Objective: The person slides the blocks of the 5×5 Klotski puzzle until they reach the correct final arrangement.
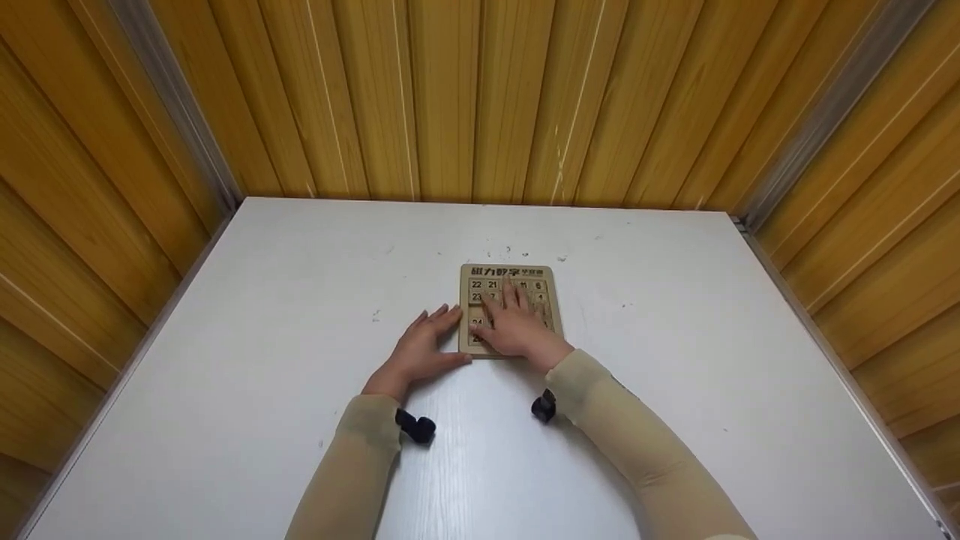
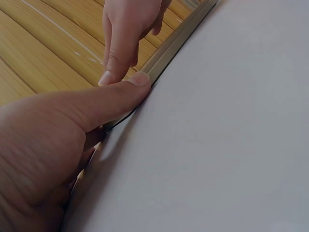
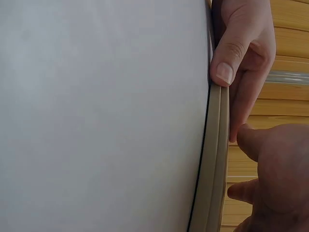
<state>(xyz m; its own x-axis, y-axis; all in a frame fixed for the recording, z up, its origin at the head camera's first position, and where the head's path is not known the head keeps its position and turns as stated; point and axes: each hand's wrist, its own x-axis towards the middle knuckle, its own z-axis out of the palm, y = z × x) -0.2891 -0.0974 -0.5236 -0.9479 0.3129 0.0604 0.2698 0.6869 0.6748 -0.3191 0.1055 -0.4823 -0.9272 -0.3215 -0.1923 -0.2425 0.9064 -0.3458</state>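
Note:
A wooden number slide puzzle [image 1: 466, 330] lies flat on the white table, with numbered square tiles in its frame and printed characters along its top edge. My left hand [image 1: 421, 349] lies along its left side, fingers extended against that edge, thumb touching the near-left corner. In the left wrist view the left thumb [image 2: 113, 99] rests on the frame's near edge. My right hand [image 1: 517, 328] is over the puzzle, fingers spread on the tiles, hiding many of them. A gap shows in the left column between tiles 23 and 24. In the right wrist view, the right fingers [image 3: 244, 191] hover or touch above the frame.
The white table [image 1: 315, 300] extends on all sides of the puzzle, with small dark marks beyond it. Yellow wood-patterned panels [image 1: 480, 97] wall in the back and both sides. A small black camera is strapped to each wrist.

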